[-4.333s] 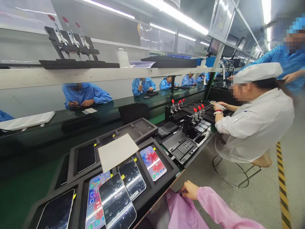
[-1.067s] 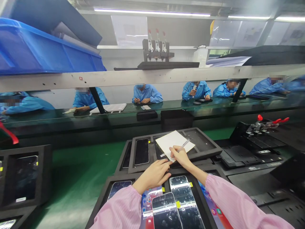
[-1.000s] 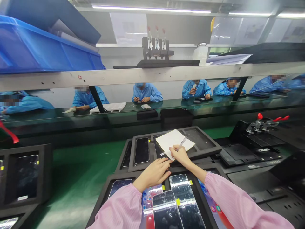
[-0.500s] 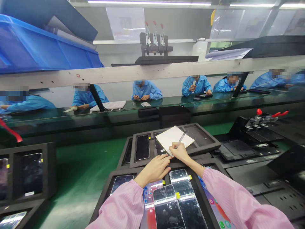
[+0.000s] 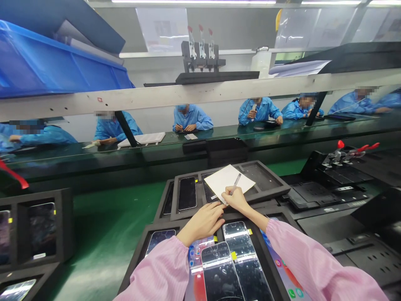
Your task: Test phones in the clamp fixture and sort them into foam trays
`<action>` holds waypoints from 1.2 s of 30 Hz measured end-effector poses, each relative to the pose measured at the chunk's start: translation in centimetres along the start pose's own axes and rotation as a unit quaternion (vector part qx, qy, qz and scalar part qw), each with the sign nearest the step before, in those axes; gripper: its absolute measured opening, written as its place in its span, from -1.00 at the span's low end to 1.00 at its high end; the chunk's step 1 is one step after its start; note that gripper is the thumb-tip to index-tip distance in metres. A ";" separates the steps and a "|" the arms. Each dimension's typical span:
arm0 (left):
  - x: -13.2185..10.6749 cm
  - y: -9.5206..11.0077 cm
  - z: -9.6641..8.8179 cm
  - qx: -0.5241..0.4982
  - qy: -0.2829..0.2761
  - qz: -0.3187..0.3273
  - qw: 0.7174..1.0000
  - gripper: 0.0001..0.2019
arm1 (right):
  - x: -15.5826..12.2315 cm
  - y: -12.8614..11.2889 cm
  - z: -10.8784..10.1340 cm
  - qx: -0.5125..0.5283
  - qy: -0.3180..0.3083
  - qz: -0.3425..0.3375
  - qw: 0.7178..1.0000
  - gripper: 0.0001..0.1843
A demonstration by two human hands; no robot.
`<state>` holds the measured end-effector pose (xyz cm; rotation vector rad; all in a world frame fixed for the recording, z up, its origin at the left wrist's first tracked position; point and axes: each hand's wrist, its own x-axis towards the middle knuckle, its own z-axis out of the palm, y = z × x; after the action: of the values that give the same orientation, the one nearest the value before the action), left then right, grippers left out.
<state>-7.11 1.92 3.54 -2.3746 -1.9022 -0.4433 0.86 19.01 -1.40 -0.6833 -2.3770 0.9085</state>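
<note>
My right hand [image 5: 237,200] grips a slim silver pen [image 5: 235,184], its tip down on a sheet of white paper [image 5: 224,180]. The paper lies across a black foam tray [image 5: 269,187], partly covering a dark phone. My left hand [image 5: 202,223] lies flat and empty beside my right hand, its fingertips near the paper's lower corner. Another dark phone [image 5: 187,193] sits in the same tray. Below my wrists, a second tray [image 5: 140,246] holds phones under clear film, including one [image 5: 221,274] at the bottom edge of the view.
Black jig plates with red-handled clamps [image 5: 341,156] stand to the right. A black tray of phones [image 5: 42,228] sits at the left on the green bench. Beyond a white shelf beam [image 5: 200,94], co-workers in blue smocks [image 5: 191,119] sit working. A blue crate [image 5: 59,62] rests overhead.
My view has swung left from the seated co-worker to the trays, and both hands are now at the paper. Over the last second the view has tilted slightly down; the pen stays in my right hand.
</note>
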 end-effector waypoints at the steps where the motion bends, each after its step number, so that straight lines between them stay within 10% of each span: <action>1: 0.0 0.0 0.0 -0.001 0.000 -0.001 1.000 -0.78 | 0.0 0.0 0.0 -0.001 0.002 0.002 1.000 -0.72; 36: 0.1 0.4 -0.5 -0.004 -0.010 -0.021 1.000 -0.72 | 0.0 -0.1 -0.1 -0.016 0.059 0.001 0.998 -0.71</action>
<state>-6.75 1.82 4.05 -2.3572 -1.9673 -0.4327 0.88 19.03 -1.25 -0.7314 -2.2909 0.8111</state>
